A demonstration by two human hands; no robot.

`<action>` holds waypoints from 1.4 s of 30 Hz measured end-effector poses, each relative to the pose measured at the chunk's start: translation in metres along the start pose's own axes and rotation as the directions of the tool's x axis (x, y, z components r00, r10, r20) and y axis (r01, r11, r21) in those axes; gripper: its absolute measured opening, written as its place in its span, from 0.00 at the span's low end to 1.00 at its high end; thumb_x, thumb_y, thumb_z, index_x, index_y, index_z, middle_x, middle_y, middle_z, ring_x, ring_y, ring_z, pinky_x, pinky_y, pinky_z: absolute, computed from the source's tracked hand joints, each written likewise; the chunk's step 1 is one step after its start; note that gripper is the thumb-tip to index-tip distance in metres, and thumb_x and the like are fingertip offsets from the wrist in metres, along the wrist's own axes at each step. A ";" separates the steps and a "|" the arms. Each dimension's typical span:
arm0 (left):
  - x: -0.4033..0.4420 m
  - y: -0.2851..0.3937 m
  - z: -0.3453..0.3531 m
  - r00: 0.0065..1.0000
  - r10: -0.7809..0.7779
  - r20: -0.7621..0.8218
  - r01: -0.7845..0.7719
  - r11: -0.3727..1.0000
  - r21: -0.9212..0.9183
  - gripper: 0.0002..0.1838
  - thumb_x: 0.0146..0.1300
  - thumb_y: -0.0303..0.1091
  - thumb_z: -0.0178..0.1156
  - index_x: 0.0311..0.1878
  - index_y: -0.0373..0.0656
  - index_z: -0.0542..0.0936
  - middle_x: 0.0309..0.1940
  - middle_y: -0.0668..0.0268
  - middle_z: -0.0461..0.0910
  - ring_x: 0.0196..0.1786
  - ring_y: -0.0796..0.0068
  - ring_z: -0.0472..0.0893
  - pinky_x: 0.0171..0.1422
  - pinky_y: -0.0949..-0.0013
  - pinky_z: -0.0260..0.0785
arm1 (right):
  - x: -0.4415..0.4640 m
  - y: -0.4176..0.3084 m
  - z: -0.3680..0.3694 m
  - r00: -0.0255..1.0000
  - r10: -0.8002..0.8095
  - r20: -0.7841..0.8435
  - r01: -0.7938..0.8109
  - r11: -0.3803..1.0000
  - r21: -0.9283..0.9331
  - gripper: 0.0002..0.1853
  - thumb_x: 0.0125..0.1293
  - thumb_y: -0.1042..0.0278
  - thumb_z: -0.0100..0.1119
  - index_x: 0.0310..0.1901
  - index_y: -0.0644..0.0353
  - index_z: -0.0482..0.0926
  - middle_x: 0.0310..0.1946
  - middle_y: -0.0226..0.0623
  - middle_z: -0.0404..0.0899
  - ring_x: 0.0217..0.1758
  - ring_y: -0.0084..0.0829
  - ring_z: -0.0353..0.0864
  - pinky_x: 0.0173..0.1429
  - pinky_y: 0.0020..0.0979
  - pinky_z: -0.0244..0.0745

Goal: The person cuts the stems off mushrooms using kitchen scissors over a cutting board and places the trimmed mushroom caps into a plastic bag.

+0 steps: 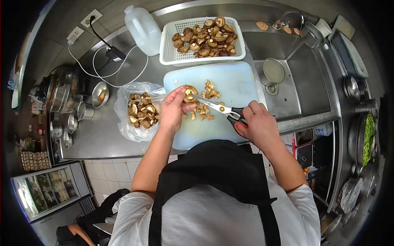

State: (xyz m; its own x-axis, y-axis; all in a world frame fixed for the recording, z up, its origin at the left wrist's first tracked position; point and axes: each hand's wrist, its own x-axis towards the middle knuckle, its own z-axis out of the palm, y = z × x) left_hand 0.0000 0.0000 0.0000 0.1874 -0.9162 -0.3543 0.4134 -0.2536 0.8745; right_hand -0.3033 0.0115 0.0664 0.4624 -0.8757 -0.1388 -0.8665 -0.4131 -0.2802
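Over the pale blue cutting board point(240, 78), my left hand point(174, 107) pinches a brown mushroom point(191, 89), its underside and stem facing the scissors. My right hand point(259, 123) is closed round the black and red handles of the scissors point(213, 105). The blade tips reach the mushroom's stem; whether they touch it I cannot tell. Cut mushroom stems point(210, 89) lie in loose piles on the board, partly under the scissors. Left of the board, a clear plastic bag point(125, 108) holds several mushroom caps point(143, 111).
Behind the board stands a white perforated basket point(166, 47) of whole mushrooms point(205, 37), beside a plastic jug point(142, 30). White cables point(98, 76) cross the counter at left. A sink point(303, 90) with a metal pot point(273, 70) is on the right. Another person point(88, 223) is at lower left.
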 end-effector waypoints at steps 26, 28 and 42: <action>-0.004 0.003 0.002 0.998 0.014 0.064 -0.024 0.988 0.151 0.20 0.82 0.47 0.60 0.57 0.38 0.87 0.38 0.71 0.85 0.31 0.85 0.76 0.36 0.79 0.70 | -0.002 0.006 -0.029 0.990 -0.106 -0.095 0.097 0.991 -0.095 0.21 0.55 0.57 0.80 0.44 0.58 0.80 0.47 0.37 0.74 0.55 0.43 0.78 0.58 0.43 0.79; -0.004 0.004 0.004 0.998 -0.017 0.059 0.011 0.994 0.105 0.19 0.81 0.48 0.61 0.55 0.41 0.88 0.38 0.72 0.86 0.33 0.85 0.77 0.36 0.78 0.70 | -0.002 0.011 -0.026 0.990 -0.115 -0.084 0.112 0.993 -0.041 0.22 0.55 0.58 0.80 0.44 0.59 0.80 0.47 0.38 0.74 0.55 0.44 0.78 0.58 0.44 0.80; -0.018 -0.016 0.017 0.992 -0.119 -0.037 0.096 0.918 -0.386 0.19 0.82 0.44 0.60 0.66 0.42 0.77 0.51 0.64 0.85 0.47 0.71 0.87 0.50 0.68 0.85 | -0.005 0.021 0.037 0.998 -0.048 0.031 0.028 0.889 0.457 0.34 0.52 0.52 0.86 0.49 0.68 0.78 0.52 0.49 0.74 0.53 0.51 0.79 0.58 0.43 0.79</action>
State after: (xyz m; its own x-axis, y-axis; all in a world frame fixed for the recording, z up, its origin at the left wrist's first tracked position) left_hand -0.0256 0.0148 -0.0023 0.1698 -0.8673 -0.4679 0.7409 -0.2007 0.6409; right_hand -0.3171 0.0168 0.0257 0.5089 -0.8468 -0.1549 -0.6713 -0.2777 -0.6872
